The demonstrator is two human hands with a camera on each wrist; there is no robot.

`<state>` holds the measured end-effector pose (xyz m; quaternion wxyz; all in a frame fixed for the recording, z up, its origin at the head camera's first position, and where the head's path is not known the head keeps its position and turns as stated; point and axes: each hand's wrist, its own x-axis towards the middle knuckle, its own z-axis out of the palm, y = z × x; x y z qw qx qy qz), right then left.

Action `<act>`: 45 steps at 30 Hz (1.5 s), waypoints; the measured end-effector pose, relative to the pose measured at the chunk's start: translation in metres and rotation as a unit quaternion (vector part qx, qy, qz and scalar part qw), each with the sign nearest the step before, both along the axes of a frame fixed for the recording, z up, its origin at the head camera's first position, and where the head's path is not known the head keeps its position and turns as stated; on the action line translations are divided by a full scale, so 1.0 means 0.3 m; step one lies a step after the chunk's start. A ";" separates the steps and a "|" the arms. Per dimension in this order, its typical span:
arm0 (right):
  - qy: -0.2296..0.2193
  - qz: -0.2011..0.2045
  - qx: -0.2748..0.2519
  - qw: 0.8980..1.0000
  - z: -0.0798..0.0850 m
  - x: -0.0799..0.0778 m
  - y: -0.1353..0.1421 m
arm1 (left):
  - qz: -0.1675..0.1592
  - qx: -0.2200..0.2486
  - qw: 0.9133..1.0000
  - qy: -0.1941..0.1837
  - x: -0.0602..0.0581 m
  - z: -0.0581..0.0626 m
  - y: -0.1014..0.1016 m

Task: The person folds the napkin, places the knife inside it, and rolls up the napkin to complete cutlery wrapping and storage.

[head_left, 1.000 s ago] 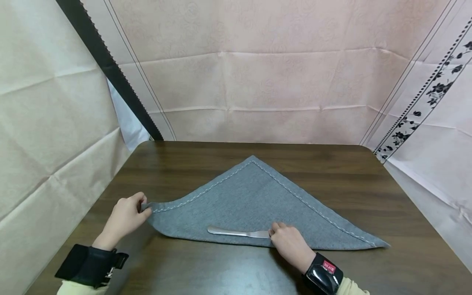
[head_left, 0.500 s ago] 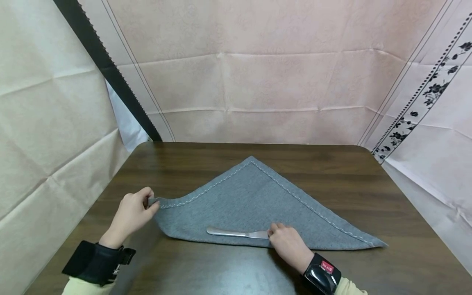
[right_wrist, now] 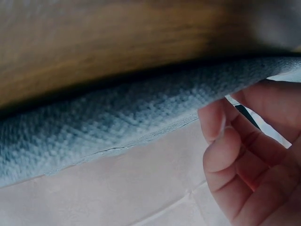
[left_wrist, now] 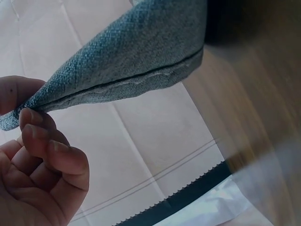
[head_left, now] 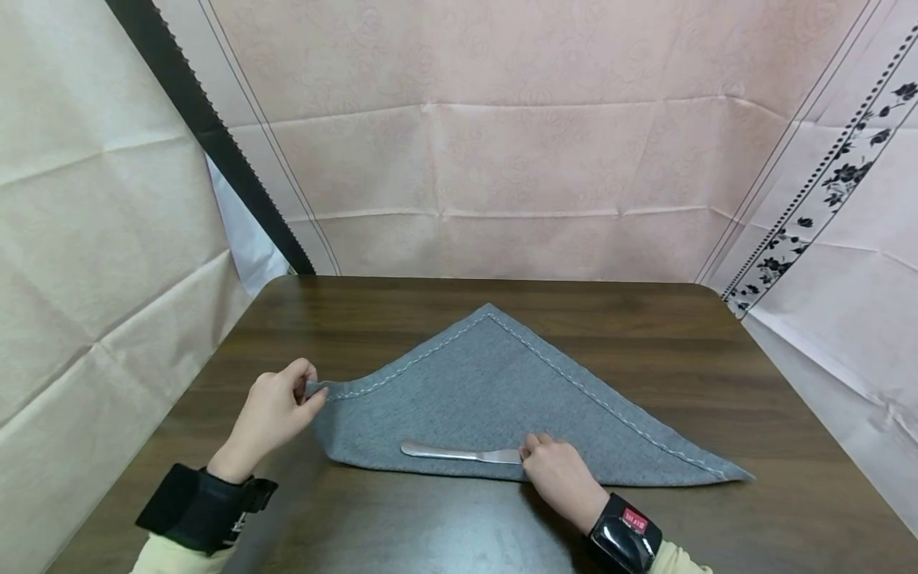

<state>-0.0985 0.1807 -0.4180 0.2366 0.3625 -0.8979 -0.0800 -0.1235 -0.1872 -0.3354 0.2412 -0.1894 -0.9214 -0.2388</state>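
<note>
A grey-blue cloth napkin [head_left: 488,391] with white stitching along its edges lies folded into a triangle. My left hand [head_left: 276,406] pinches its left corner between thumb and fingers. That corner is raised off the table, and the left wrist view shows the folded cloth [left_wrist: 127,61] hanging from the fingers [left_wrist: 35,129]. On the napkin, near its front fold, lies a silver table knife [head_left: 459,454], handle to the left. My right hand [head_left: 562,478] holds the knife at its blade end, covering the tip. In the right wrist view, curled fingers [right_wrist: 223,150] sit close by the fold.
The brown wooden table [head_left: 402,526] extends around the napkin on every side. A pale cloth backdrop [head_left: 538,159] hangs behind it, and a cream cloth [head_left: 107,279] hangs at the left. Both wrists wear black straps [head_left: 201,506].
My left hand has moved right and a little away from me, carrying the napkin's left corner with it, so the left side curves more. The right hand and knife have stayed put.
</note>
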 end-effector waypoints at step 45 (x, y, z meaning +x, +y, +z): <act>0.012 -0.005 0.005 1.000 -0.010 0.005 0.001 | -0.108 0.025 0.993 0.041 -0.016 0.073 0.175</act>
